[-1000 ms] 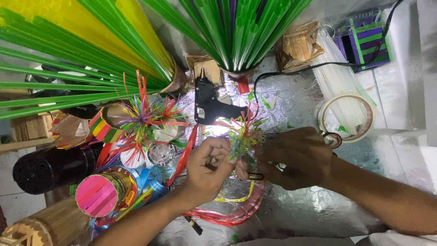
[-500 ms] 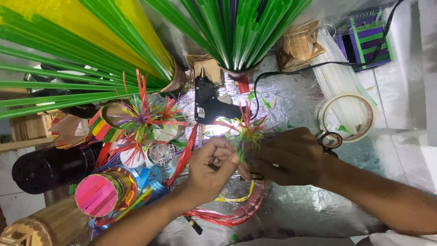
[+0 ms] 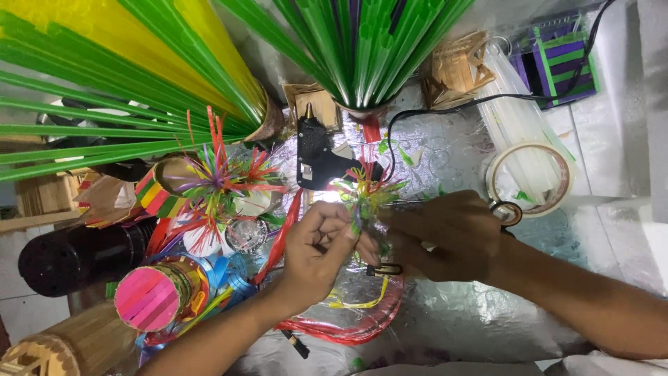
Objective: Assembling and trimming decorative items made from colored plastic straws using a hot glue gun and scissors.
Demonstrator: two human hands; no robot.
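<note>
Hands: left hand point(image 3: 321, 251) and right hand point(image 3: 445, 233) meet over the bench point(image 3: 480, 327), fingertips pinched together on one small straw tuft point(image 3: 367, 193).
Left hand: curled narrow, thumb and forefinger nipping the tuft's lower end from its own side.
Right hand: fingers closed on the same stem from the opposite side; scissors point(image 3: 506, 212) show just behind its knuckles, and I cannot tell whether they are held or simply lying there.
Straw tuft: green, red and yellow slivers fanning upward just beyond both sets of fingertips, clear of the bench.
Below the hands: red ribbon coil point(image 3: 355, 327) on the crinkled foil cover, with a small dark clip point(image 3: 384, 269) just under the right hand's fingers.
Beyond the fingertips: black glue gun point(image 3: 316, 157), its cord running off past the right hand.
Out from the left hand: finished straw burst point(image 3: 219, 177) standing among coloured paper tubes, with a pink-topped roll point(image 3: 149, 296) nearer the left forearm.
Out from the right hand: tape roll point(image 3: 530, 179) over a bag of clear glue sticks.
Farthest: tall green straws point(image 3: 362, 49) in a cup.
Progress: judging from the layout, one burst looks complete and set aside; this second tuft appears bunched but unfixed, not yet mounted.
</note>
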